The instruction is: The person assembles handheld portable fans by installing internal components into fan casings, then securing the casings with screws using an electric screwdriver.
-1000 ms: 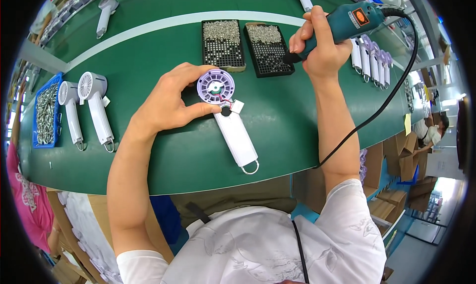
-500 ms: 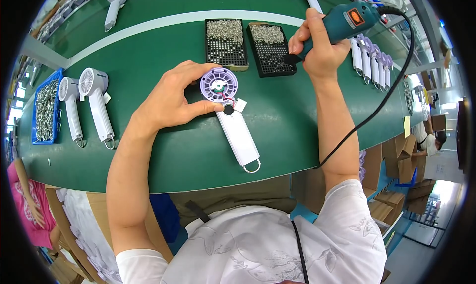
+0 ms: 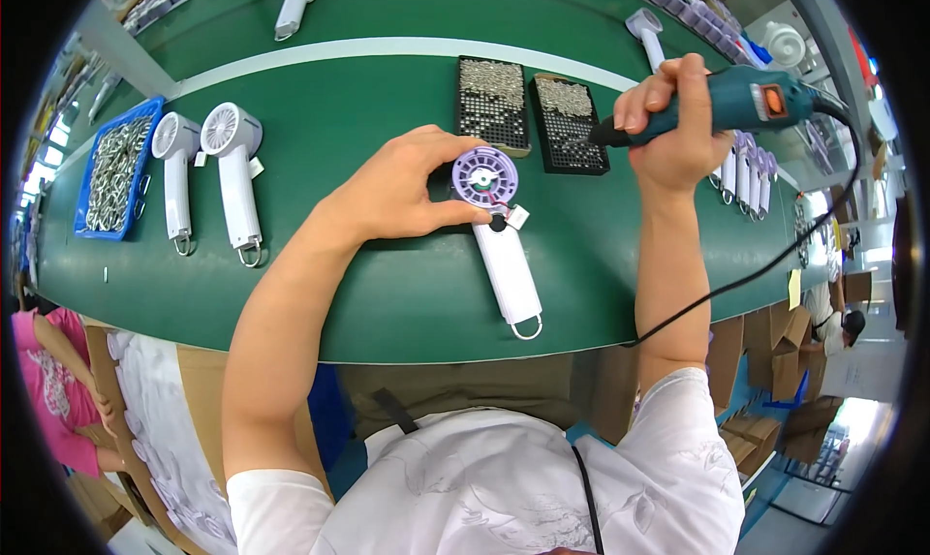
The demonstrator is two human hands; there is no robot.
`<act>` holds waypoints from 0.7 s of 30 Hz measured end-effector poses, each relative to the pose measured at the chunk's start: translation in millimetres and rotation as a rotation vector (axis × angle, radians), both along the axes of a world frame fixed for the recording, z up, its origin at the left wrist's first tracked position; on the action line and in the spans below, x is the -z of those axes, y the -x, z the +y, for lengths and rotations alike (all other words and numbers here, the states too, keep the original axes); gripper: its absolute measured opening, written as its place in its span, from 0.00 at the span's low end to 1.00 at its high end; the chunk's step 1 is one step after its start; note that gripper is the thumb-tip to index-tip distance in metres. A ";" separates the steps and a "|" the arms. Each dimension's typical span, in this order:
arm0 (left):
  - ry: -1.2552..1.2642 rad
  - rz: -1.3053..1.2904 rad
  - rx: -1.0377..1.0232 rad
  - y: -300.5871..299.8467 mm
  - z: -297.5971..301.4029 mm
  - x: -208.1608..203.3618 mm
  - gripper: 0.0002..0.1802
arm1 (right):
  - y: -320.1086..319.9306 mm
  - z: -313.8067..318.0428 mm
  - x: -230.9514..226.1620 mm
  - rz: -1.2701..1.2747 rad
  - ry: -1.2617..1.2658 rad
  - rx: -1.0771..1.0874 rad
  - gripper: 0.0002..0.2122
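Both hands are busy: the left hand [image 3: 402, 187] pinches the round purple head of a small white handheld fan [image 3: 499, 235] lying on the green table [image 3: 387, 293], handle pointing toward the person. Its front cover looks off, the purple rotor bare, so it seems only partly assembled. The right hand [image 3: 668, 129] is wrapped tight around a teal electric screwdriver [image 3: 717, 105], tip over the right of two black screw trays [image 3: 567, 124] (apparently picking up a screw). Two finished-looking white fans [image 3: 232, 168] lie at left beside a blue bin [image 3: 111, 172] of metal parts.
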State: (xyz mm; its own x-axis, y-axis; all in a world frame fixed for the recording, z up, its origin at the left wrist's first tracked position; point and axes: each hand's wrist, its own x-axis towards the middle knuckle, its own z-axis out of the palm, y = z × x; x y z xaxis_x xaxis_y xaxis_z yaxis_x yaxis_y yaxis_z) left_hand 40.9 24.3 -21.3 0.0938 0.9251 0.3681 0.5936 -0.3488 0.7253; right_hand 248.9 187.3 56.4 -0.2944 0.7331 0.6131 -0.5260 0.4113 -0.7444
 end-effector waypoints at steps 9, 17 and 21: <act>0.017 0.024 0.010 0.0 0.0 -3.6 0.36 | 46.4 -42.1 -13.9 0.048 -0.079 -0.284 0.15; 0.046 0.009 0.010 1.4 -0.3 -2.5 0.36 | 57.6 -52.8 -7.2 -0.007 -0.053 -0.268 0.11; 0.050 0.018 0.013 1.3 0.2 -3.1 0.36 | 59.1 -49.9 -3.6 0.094 -0.021 -0.349 0.06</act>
